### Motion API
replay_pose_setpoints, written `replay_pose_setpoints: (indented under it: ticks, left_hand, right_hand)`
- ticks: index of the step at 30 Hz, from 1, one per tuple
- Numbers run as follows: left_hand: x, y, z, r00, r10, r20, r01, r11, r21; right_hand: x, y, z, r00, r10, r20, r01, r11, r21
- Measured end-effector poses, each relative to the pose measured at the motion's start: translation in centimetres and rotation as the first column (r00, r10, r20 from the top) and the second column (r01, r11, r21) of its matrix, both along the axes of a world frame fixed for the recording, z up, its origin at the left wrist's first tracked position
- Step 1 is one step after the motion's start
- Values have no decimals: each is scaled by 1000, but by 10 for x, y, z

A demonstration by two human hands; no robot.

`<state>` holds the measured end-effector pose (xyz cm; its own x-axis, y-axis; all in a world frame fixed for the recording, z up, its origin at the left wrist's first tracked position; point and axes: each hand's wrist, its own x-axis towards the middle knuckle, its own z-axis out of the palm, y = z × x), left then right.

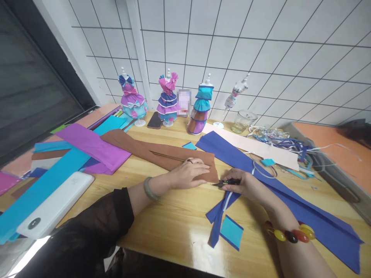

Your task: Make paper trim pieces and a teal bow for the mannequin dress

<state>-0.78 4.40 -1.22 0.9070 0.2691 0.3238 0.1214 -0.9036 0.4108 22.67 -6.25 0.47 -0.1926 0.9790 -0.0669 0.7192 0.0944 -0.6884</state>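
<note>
- At the far left, a long turquoise strip (pixel 62 172) lies with one end partly under a white device (pixel 58 204); a purple cloth (pixel 97 148) crosses over the strip.
- Next, the brown cloth (pixel 171 150) stretches across the middle of the table, its left end on the purple cloth. Three dressed mannequins (pixel 133 98) and a dark phone (pixel 155 120) stand or lie behind.
- The left hand (pixel 189 172) rests flat on the brown cloth near its right end—fingers extended, gripping nothing, hiding part of it.
- The right hand (pixel 243 182) grasps black snips (pixel 231 182), tip at the cloth's near right corner; contact cannot be told.
- Narrow blue strips (pixel 218 220) crowd below that hand, beside a turquoise square (pixel 232 233).
- A long blue cloth (pixel 301 206) runs beneath the right forearm—ribbons (pixel 274 133) tangle beyond.
</note>
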Motion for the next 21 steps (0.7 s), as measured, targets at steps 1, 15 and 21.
replay_pose_setpoints:
  ticks: [1,15,21]
  left_hand:
    - [0,-1,-1,999,-45,-17,45,999,-1]
    - [-1,4,-2,992,-75,-102,58,986,-157]
    - [0,4,-6,994,-41,-103,22,985,-172]
  right_hand:
    - [0,0,0,1000,0,6,0,1000,-2]
    - [-1,-2,-1,997,-67,-34,65,995,-71]
    - [1,-2,-3,997,-62,-39,60,997,-54]
